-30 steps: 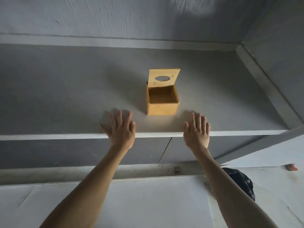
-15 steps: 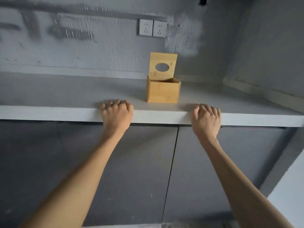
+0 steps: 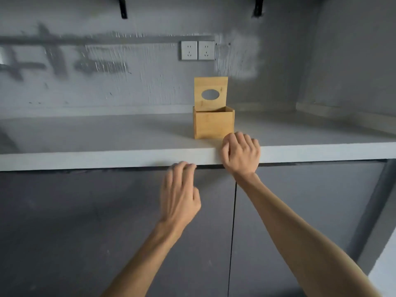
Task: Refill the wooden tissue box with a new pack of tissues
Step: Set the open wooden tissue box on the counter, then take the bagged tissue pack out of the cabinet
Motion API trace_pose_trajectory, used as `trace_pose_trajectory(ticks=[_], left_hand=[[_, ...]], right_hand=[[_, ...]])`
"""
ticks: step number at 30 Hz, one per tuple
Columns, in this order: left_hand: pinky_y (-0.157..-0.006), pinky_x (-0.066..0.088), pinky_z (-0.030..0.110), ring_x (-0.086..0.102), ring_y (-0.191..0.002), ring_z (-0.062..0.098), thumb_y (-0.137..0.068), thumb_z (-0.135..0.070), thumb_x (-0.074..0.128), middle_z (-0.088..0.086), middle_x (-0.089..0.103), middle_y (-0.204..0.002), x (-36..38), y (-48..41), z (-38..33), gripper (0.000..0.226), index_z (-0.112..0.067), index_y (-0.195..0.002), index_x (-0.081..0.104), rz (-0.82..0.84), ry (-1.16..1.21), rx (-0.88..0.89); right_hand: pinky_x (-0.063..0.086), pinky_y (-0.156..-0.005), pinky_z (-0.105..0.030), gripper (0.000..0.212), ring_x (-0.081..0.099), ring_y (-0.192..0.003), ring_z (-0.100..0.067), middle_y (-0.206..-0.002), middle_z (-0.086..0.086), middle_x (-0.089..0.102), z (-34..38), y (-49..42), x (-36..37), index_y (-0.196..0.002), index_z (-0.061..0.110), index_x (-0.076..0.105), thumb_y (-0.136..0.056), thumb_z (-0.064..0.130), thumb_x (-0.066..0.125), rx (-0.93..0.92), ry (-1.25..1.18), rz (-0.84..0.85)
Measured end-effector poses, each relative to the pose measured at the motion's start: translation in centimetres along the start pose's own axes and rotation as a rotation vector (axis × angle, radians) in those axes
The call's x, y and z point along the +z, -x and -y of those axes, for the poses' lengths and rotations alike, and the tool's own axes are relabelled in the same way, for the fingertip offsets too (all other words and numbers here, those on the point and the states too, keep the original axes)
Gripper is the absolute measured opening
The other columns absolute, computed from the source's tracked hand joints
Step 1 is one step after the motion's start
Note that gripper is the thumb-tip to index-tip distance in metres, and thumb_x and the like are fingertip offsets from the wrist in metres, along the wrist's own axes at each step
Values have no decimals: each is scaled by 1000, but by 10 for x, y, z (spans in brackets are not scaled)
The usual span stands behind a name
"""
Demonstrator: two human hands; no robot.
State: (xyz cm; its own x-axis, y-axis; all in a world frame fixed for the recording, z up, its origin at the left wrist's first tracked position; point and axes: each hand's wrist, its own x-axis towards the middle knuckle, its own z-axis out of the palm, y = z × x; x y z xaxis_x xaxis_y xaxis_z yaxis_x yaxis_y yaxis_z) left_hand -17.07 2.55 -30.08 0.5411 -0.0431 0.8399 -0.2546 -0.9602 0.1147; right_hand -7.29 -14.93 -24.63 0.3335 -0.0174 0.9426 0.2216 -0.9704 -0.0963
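Note:
A small wooden tissue box [image 3: 213, 124] stands on the grey countertop [image 3: 107, 136], close to its front edge. Its hinged lid [image 3: 211, 94], with an oval slot, is raised upright, and the inside cannot be seen from here. My right hand [image 3: 241, 155] rests on the counter's front edge just right of and below the box, fingers curled over the edge, holding nothing. My left hand [image 3: 179, 194] hangs below the counter edge in front of the cabinet doors, fingers loosely bent and blurred, with nothing in it. No pack of tissues is in view.
Two grey cabinet doors [image 3: 128, 232] close the space under the counter, with a seam between them. A double wall socket [image 3: 197, 50] sits on the rough grey wall behind the box. Two black brackets [image 3: 123, 7] hang above. A side wall closes the right.
My view has dropped lower and nearer the counter. My left hand has come off the counter edge and moved down and right; my right hand has shifted left along the edge towards the box.

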Motion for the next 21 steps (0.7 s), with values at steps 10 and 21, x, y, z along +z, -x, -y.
trace_pose_trajectory(ticks=[10, 21], left_hand=[[-120, 17, 48, 34, -139, 26, -83, -33, 50, 4, 41, -148, 56, -19, -42, 68, -17, -147, 33, 396, -123, 74], [-111, 27, 47, 47, -118, 29, -92, -59, 38, 6, 57, -119, -43, 3, -68, 52, -18, -120, 51, 544, 43, -10]], right_hand=[[28, -58, -36, 20, 47, -61, -25, -67, -1, 55, -11, -3, 1, -71, 15, 55, -87, 24, 47, -40, -27, -86], [41, -80, -37, 50, 63, -90, -32, -94, -7, 70, -6, -13, -58, -86, 16, 58, -96, 45, 18, 3, -201, 429]])
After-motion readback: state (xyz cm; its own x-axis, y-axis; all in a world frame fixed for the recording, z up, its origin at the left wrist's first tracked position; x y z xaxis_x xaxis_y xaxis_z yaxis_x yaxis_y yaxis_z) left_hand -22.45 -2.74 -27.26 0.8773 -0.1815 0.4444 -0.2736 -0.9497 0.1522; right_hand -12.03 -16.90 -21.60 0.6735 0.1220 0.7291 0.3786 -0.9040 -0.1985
